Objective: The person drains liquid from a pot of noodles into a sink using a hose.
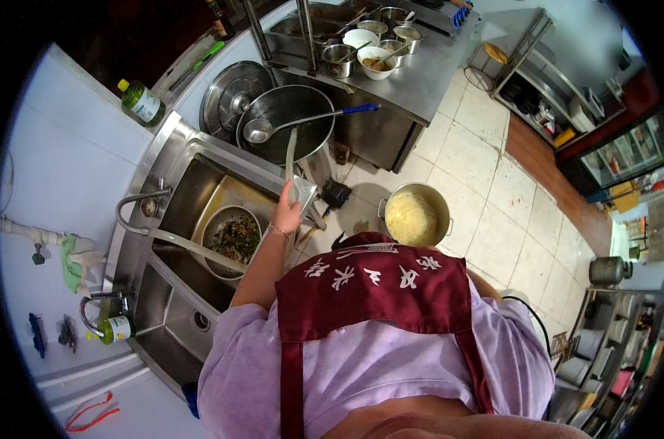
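In the head view, from my distant post, I see the left hand closed around a pale hose, which ends at the mouth of the large pot. The right hand is hidden; its grip I cannot tell. White characters on the maroon apron appear upside down, and the green bottle's label is too small for reading.

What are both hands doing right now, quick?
Left hand: closed, holding a long, translucent whitish hose.
Right hand: out of view, cannot be told.
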